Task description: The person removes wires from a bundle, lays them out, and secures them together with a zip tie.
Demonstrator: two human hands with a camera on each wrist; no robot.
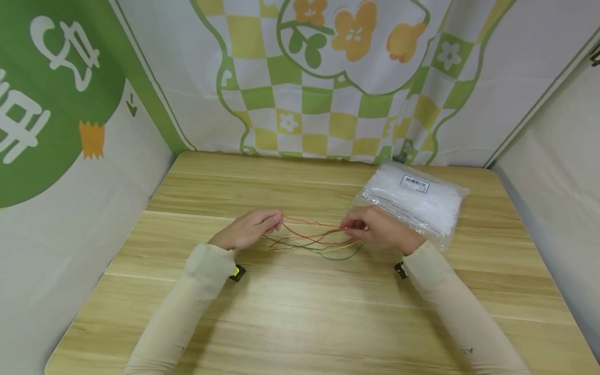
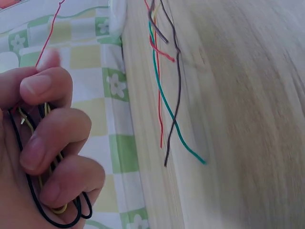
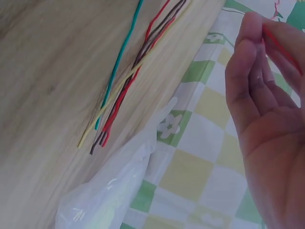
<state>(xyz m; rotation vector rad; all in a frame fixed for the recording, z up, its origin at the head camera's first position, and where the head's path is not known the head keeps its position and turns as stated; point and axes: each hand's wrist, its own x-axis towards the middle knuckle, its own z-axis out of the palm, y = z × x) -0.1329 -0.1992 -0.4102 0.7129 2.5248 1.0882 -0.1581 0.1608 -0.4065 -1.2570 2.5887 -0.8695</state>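
My left hand (image 1: 248, 229) pinches one end of a thin red wire (image 2: 46, 44) between thumb and forefinger. Curled in that palm is a looped bundle of black and yellow wires (image 2: 59, 226), partly hidden by the fingers. To the right, my right hand (image 1: 377, 227) pinches the red wire (image 3: 281, 45) between thumb and fingertips. This wire spans the gap between both hands, slightly kinked. Below it, several loose wires lie on the table: a green wire (image 2: 164, 98), a dark brown wire (image 2: 178, 90), red ones and a yellow wire (image 3: 112, 98).
A clear plastic bag (image 1: 412, 200) of white strips with a barcode label lies just behind the right hand. The wood-grain table (image 1: 281, 312) ends at a green-and-yellow checked curtain (image 1: 314, 120) at the back. White cloth walls stand at either side.
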